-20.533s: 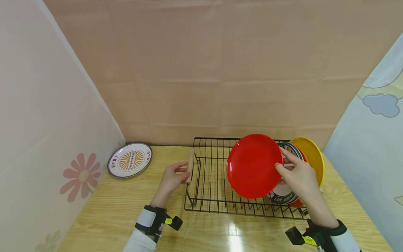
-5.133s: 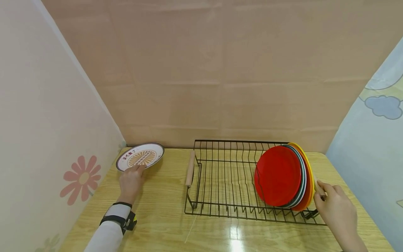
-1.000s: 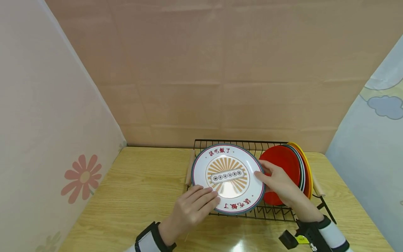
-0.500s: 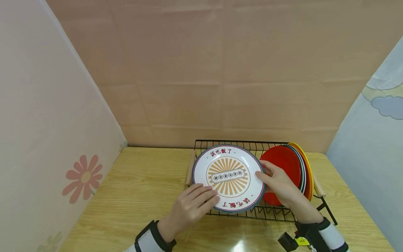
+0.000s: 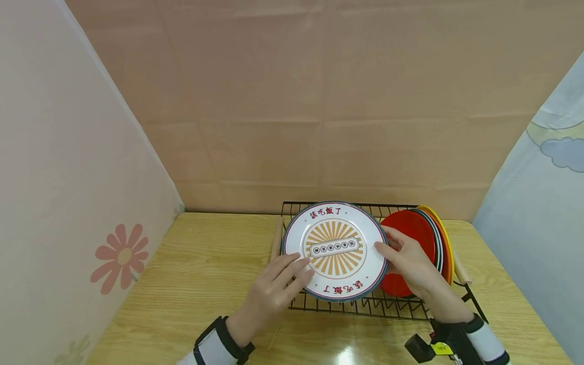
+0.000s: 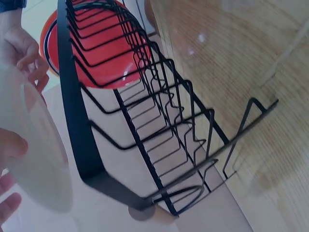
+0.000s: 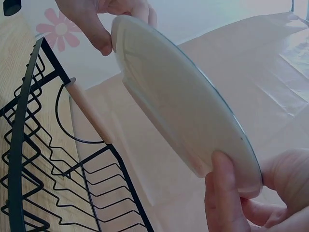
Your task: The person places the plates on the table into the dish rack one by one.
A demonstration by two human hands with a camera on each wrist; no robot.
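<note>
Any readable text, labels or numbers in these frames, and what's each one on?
"该吃饭了": red characters at the top rim of the patterned plate, held by the left hand and right hand.
Same red characters at the plate's bottom rim, upside down.
Banner at the plate's centre: row of small marks, too small to read.
Yellow tag on the right wrist camera: print too small to read.

Head view down; wrist views close; shared rack (image 5: 319, 304).
</note>
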